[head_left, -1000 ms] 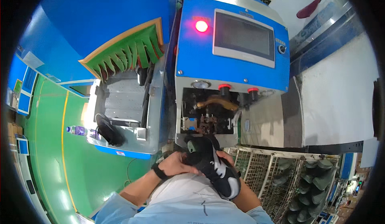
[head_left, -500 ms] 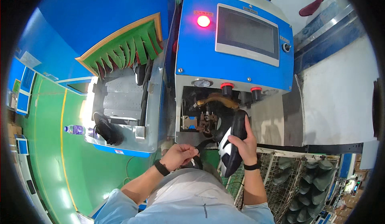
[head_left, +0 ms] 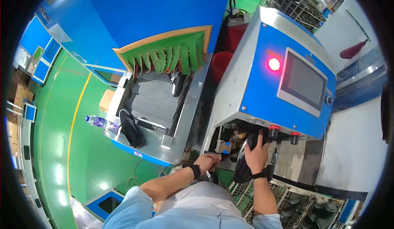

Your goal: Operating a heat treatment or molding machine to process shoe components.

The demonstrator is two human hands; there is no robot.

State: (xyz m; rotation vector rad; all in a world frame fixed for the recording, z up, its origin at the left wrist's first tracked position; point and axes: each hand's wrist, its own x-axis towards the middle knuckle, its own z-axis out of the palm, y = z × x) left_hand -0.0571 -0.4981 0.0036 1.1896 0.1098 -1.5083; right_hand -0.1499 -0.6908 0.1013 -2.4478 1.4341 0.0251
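Note:
In my right hand (head_left: 257, 158) is a black athletic shoe (head_left: 242, 169) with pale markings. The shoe is upright under the front of the blue-and-white machine (head_left: 264, 91), and my fingers reach up along its side toward the opening. My left hand (head_left: 208, 162) is closed in front of my waist, just left of the shoe; whatever its fingers may hold is hidden. Inside the machine opening, metal parts (head_left: 223, 147) show beside the shoe, partly covered by it.
Left of the machine runs a grey conveyor (head_left: 150, 100) with a green strip curtain (head_left: 168, 56). A dark shoe (head_left: 130, 129) rests at its near end, another shoe (head_left: 177, 84) by the curtain. A red lamp (head_left: 273, 64) glows beside the screen (head_left: 304, 81). Wire racks (head_left: 287, 200) stand lower right.
My view has turned left, so the machine appears farther right. The shoe in my right hand has shifted and turned toward the machine opening. My left hand stays closed by my waist.

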